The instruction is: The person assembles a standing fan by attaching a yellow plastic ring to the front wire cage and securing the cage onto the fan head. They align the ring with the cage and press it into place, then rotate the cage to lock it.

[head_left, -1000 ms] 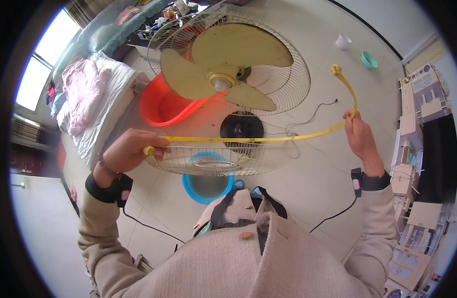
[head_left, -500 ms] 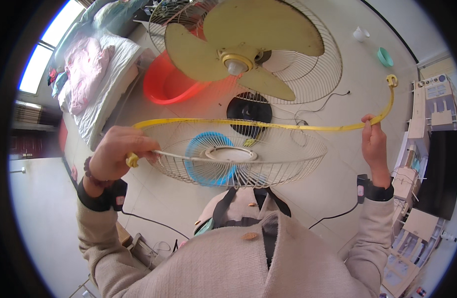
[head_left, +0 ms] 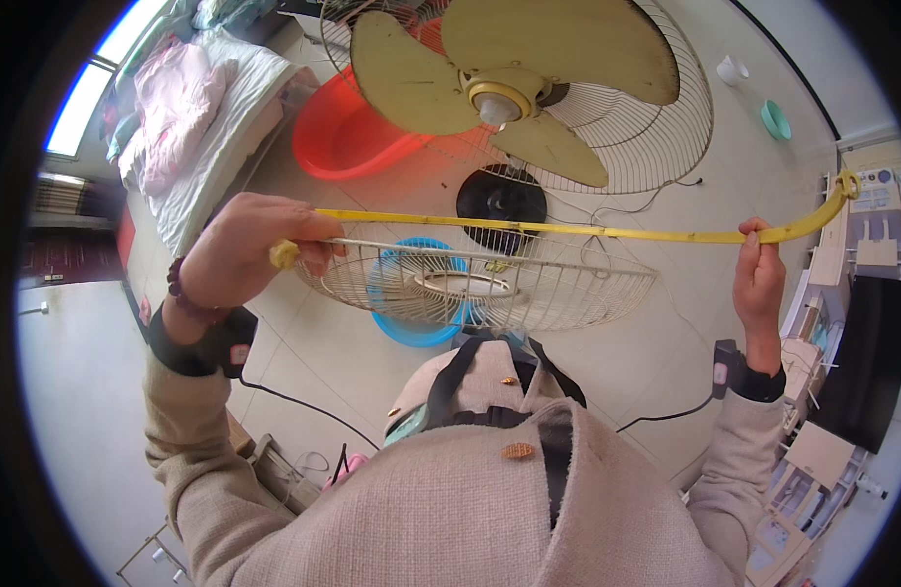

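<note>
Pale floor tiles (head_left: 323, 357) with thin joint lines stretch across the middle of the frame. At the upper left, a window (head_left: 77, 112) glows nearly white, and beside it stands a bed with a white quilt (head_left: 237, 112) and rumpled pink bedding (head_left: 181, 108). A dark skirting line (head_left: 801, 73) edges the light wall (head_left: 852, 59) at the upper right. Pale furniture (head_left: 822, 455) lines the right edge around a large black panel (head_left: 866, 357). A plain white surface (head_left: 79, 401) fills the lower left.
</note>
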Action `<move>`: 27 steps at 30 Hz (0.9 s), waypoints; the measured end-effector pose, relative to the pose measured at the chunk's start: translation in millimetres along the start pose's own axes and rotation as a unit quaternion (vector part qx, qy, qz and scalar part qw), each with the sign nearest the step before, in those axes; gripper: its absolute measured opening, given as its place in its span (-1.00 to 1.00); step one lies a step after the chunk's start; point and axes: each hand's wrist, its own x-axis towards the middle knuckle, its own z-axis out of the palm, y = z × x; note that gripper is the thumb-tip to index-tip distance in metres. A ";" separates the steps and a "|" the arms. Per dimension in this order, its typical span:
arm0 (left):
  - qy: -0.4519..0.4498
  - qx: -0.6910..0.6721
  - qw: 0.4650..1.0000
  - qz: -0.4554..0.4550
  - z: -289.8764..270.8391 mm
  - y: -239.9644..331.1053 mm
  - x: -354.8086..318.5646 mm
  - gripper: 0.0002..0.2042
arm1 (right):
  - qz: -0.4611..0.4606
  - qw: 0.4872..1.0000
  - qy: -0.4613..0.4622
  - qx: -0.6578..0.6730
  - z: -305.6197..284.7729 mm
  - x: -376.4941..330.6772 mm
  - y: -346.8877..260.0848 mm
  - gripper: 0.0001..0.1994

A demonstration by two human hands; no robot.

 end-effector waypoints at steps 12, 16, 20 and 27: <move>0.010 -0.007 0.999 -0.029 1.5 -6.9 -6.2 -0.81 | 0.011 1.000 -0.020 0.002 -2.3 -3.3 -14.3 -0.82; 0.013 -0.001 1.000 -0.025 1.4 -8.2 -7.7 -0.82 | 0.007 1.000 -0.013 0.004 -0.2 -4.0 -14.9 -0.83; 0.017 0.012 0.999 -0.028 1.0 -6.4 -9.2 -0.82 | 0.012 1.000 -0.023 0.001 0.3 -5.3 -15.1 -0.84; 0.042 0.035 0.998 0.007 0.8 -1.4 -8.7 -0.87 | 0.014 0.999 -0.037 0.009 7.4 -8.8 -13.5 -0.86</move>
